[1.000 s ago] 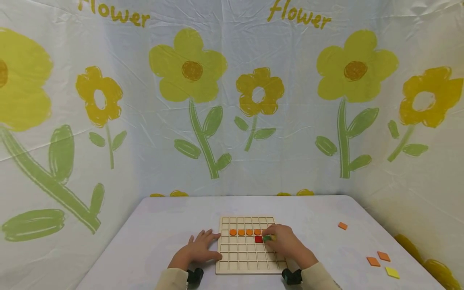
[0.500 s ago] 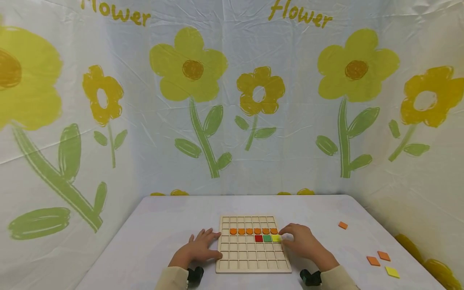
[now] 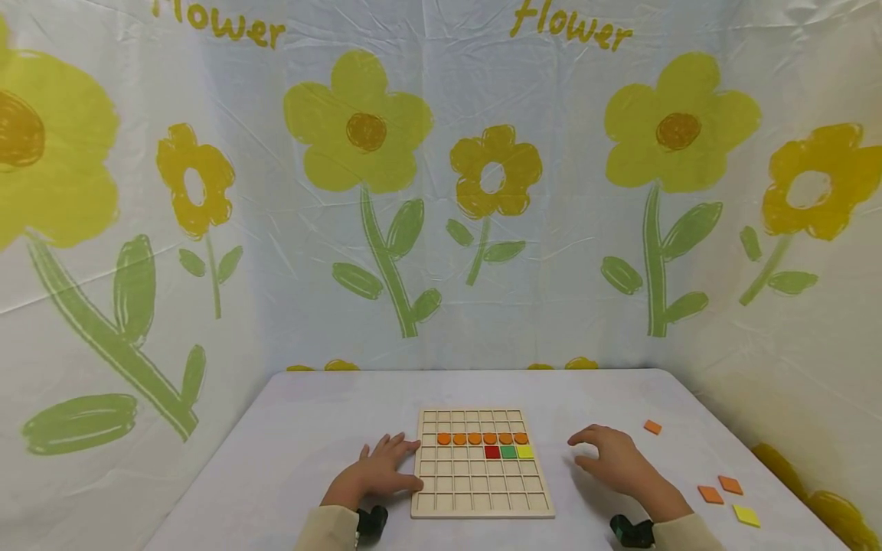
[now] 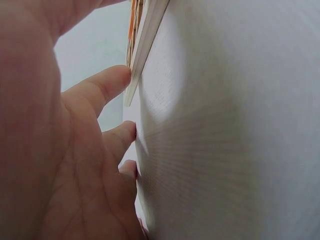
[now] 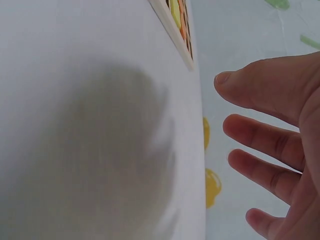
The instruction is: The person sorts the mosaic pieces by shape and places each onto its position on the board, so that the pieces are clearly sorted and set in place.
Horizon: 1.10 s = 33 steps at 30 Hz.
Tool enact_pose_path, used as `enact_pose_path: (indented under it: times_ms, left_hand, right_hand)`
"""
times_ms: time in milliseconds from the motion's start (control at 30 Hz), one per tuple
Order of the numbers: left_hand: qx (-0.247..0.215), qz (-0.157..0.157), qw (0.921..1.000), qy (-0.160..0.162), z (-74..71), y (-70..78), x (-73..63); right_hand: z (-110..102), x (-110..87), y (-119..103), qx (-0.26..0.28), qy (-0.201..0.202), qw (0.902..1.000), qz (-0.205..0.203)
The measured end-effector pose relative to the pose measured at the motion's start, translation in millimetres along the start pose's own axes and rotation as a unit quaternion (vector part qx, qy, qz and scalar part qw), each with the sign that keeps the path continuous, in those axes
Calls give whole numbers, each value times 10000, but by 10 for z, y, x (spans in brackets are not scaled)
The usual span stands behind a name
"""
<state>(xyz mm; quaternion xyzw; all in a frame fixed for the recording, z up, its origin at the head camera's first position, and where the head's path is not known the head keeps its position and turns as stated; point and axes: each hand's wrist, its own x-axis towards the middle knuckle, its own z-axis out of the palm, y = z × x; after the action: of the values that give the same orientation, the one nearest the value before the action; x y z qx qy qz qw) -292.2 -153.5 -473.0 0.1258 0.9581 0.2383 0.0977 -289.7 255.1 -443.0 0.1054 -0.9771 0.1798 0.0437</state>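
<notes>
A light wooden grid board (image 3: 451, 503) lies on the table. Across one of its upper rows runs a line of orange round discs (image 3: 475, 438). In the row below sit a red square tile (image 3: 492, 452), a green square tile (image 3: 508, 452) and a yellow square tile (image 3: 525, 451), side by side. My left hand (image 3: 377, 468) is spread beside the board, thumb and index fingertip at its left edge; the left wrist view shows a fingertip against the board's side. My right hand (image 3: 613, 458) is over the table right of the board, fingers parted and holding nothing.
To the right lie loose tiles: an orange tile (image 3: 652, 427) farther back, an orange tile (image 3: 730, 484) and another orange tile (image 3: 710, 494) nearer, with a yellow tile (image 3: 746, 516) beside them. A flower-printed curtain (image 3: 551, 306) surrounds the white table (image 3: 331, 405).
My right hand has let go of the yellow tile in the board's row and moved right, away from the board. The left hand has stayed at the board's left edge.
</notes>
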Motion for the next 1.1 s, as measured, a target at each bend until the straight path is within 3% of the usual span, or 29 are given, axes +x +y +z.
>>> enact_pose_path:
  times_ms: [733,1100]
  left_hand:
    - [45,-99,9999,-49,-5,-14,30]
    - [38,-70,9999,-85,-6,-17,43]
  right_hand:
    - [-417,-389,621,-142,250,9996,-23]
    - [-518,-507,896,-75,-214,9987,464]
